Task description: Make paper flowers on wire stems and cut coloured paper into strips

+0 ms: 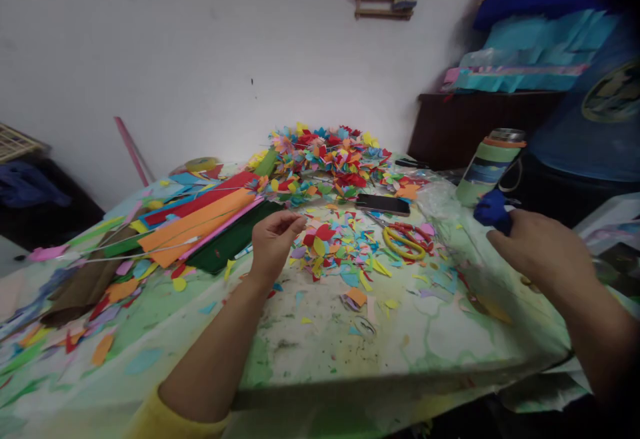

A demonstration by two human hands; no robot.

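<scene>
My left hand is raised over the table with thumb and fingers pinched together; whatever they hold is too small to make out. Just right of it lies a heap of small colourful petal-shaped cut pieces, with red and yellow ones on top. At the right, my right hand is closed on a dark blue object, its kind blurred. That object is in front of a green bottle. Behind the heap sits a large bunch of multicoloured flowers.
A black phone and yellow-handled scissors lie right of the heap, beside a red-handled tool. Rolled orange sheets, a dark green roll and a brown roll spread leftward. Scraps litter the patterned tablecloth.
</scene>
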